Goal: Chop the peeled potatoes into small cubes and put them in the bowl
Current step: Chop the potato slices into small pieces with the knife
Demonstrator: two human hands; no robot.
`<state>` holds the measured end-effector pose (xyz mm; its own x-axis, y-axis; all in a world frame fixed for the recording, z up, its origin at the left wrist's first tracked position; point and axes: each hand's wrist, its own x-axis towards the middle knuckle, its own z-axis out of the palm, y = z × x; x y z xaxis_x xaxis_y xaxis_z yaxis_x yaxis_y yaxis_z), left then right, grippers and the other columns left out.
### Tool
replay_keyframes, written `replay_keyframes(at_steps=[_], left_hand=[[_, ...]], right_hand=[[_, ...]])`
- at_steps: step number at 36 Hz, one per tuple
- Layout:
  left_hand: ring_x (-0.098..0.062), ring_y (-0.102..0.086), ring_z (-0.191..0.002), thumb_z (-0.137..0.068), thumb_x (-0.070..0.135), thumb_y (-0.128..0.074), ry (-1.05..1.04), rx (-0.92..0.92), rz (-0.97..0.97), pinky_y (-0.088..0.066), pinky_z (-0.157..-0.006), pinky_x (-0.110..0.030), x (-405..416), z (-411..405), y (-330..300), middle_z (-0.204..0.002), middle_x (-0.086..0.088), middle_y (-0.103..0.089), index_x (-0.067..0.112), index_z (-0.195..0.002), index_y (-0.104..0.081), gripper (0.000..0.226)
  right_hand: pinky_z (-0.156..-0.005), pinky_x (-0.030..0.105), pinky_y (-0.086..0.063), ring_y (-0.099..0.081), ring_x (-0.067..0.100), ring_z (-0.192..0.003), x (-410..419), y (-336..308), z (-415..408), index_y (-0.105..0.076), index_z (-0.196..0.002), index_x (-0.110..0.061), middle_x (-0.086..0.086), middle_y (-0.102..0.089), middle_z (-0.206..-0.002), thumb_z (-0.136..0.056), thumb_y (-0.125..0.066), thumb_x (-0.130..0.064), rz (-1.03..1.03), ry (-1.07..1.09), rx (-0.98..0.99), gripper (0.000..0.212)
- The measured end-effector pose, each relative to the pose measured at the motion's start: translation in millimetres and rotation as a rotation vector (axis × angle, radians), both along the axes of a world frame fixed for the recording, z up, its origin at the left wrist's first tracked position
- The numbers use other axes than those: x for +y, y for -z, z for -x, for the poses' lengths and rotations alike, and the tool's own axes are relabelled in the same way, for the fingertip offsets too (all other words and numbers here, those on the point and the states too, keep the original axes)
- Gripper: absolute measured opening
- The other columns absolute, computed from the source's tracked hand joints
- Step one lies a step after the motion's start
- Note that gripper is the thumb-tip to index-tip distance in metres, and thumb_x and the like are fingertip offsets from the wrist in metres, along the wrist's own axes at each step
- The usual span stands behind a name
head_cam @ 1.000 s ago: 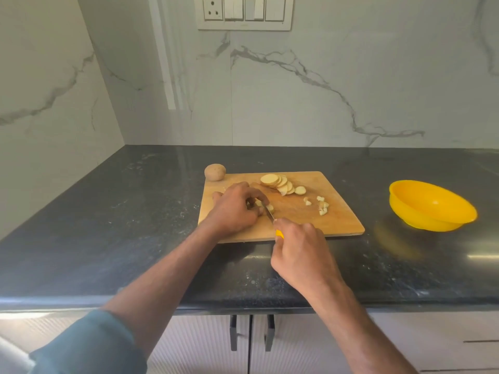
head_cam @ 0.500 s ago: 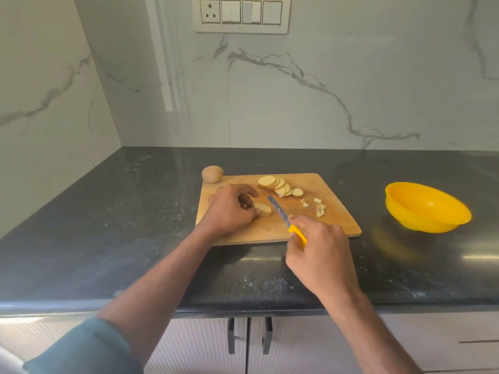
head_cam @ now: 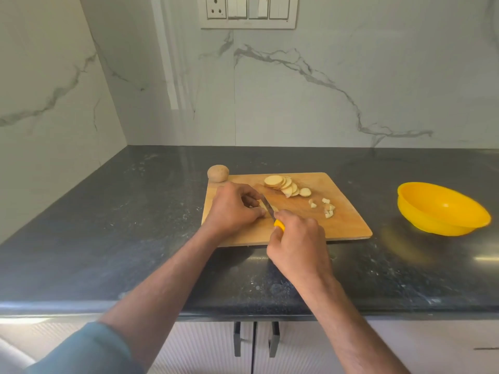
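Observation:
A wooden cutting board lies on the dark counter. My left hand holds down a potato slice on the board's left part, fingers curled over it. My right hand grips a yellow-handled knife; its blade rests on the slice right beside my left fingers. Overlapping potato slices lie at the board's back. A few small cut pieces sit to the right. The yellow bowl stands right of the board and looks empty.
A whole potato sits on the counter at the board's back left corner. Marble walls close off the back and left. A switch panel hangs on the back wall. Cabinet handles are below the counter edge.
The knife swung out to the right half a second ago, and has now come back left onto the slice under my left hand. My left hand stayed on the board.

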<state>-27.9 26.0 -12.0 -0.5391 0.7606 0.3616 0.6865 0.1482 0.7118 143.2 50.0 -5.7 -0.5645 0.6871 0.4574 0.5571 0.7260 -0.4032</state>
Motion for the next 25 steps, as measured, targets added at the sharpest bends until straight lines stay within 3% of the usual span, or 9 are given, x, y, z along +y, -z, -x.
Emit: replay_keyframes(at_steps=[5, 8, 12, 17, 22, 25], left_hand=[[-0.005, -0.071, -0.079, -0.071, 0.02, -0.091, 0.002, 0.003, 0.01, -0.061, -0.079, -0.038, 0, 0, 0, -0.079, 0.007, -0.074, 0.024, -0.091, -0.077, 0.025], [-0.005, -0.07, -0.08, -0.072, 0.021, -0.091, 0.001, 0.004, 0.021, -0.061, -0.08, -0.038, 1, 0, 0, -0.08, 0.008, -0.074, 0.024, -0.094, -0.077, 0.026], [-0.004, -0.07, -0.081, -0.073, 0.021, -0.09, 0.006, 0.008, 0.029, -0.06, -0.082, -0.037, 0, -1, -1, -0.079, 0.009, -0.073, 0.022, -0.099, -0.078, 0.029], [-0.004, -0.07, -0.078, -0.073, 0.018, -0.089, 0.006, 0.015, 0.028, -0.06, -0.08, -0.038, 0, -2, -2, -0.077, 0.008, -0.073, 0.023, -0.089, -0.077, 0.02], [-0.003, -0.068, -0.076, -0.073, 0.016, -0.086, 0.002, 0.002, 0.026, -0.06, -0.079, -0.04, 1, -1, 0, -0.075, 0.009, -0.072, 0.024, -0.083, -0.074, 0.018], [-0.004, -0.067, -0.076, -0.075, 0.016, -0.086, 0.018, 0.007, 0.039, -0.059, -0.08, -0.04, 1, -1, 0, -0.075, 0.01, -0.07, 0.026, -0.086, -0.073, 0.02]], right_hand=[[-0.065, 0.023, -0.045, -0.067, 0.022, -0.079, 0, 0, 0, -0.068, -0.121, -0.019, 0.003, -0.074, -0.092, -0.089, -0.056, -0.014, 0.007, -0.008, -0.019, 0.034], [-0.069, 0.029, -0.054, -0.069, 0.024, -0.081, -1, 0, 1, -0.068, -0.121, -0.019, 0.003, -0.074, -0.093, -0.089, -0.056, -0.014, -0.002, -0.006, -0.029, 0.034], [-0.071, 0.033, -0.056, -0.067, 0.026, -0.082, -1, 0, 3, -0.067, -0.12, -0.018, 0.006, -0.073, -0.093, -0.089, -0.055, -0.015, 0.007, -0.009, -0.043, 0.033], [-0.063, 0.028, -0.045, -0.053, 0.024, -0.074, 1, -5, 10, -0.066, -0.121, -0.015, 0.007, -0.068, -0.09, -0.089, -0.055, -0.013, 0.0, -0.026, -0.076, 0.034], [-0.06, 0.028, -0.033, -0.045, 0.021, -0.071, -1, -15, 13, -0.064, -0.113, -0.013, 0.002, -0.049, -0.077, -0.089, -0.054, -0.011, -0.02, -0.041, -0.146, 0.026], [-0.064, 0.024, -0.038, -0.047, 0.018, -0.074, 0, -13, 10, -0.065, -0.122, -0.015, 0.004, -0.063, -0.086, -0.092, -0.056, -0.013, 0.011, -0.07, -0.119, 0.031]])
